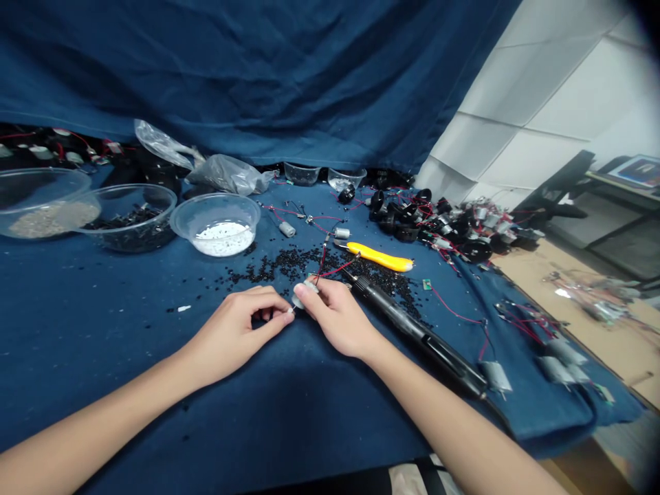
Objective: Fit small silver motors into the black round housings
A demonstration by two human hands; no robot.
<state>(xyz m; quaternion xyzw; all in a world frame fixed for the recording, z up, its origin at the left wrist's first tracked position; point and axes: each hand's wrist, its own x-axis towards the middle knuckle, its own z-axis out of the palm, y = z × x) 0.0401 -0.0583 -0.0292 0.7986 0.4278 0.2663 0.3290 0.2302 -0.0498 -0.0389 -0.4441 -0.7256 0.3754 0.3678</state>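
Between the thumb and fingers of my right hand (340,320) is a small silver electric motor (298,301), its shaft pointing toward my left hand. Red and dark wires (323,260) run up from it. My left hand (242,326) is closed in a pinch at the shaft's tip, on a tiny white part (291,311) mostly hidden by the fingertips. Just beyond the hands lie many scattered small black pieces (289,261), a yellow-handled cutter knife (379,256) and a black electric screwdriver (417,333), which slants past my right forearm.
Clear plastic bowls hold white bits (224,237), black parts (131,223) and beige pieces (46,216). Wired motors and black housings (454,223) are heaped at the back right. More motors (559,364) lie by the right edge. A blue cloth (232,62) hangs behind.
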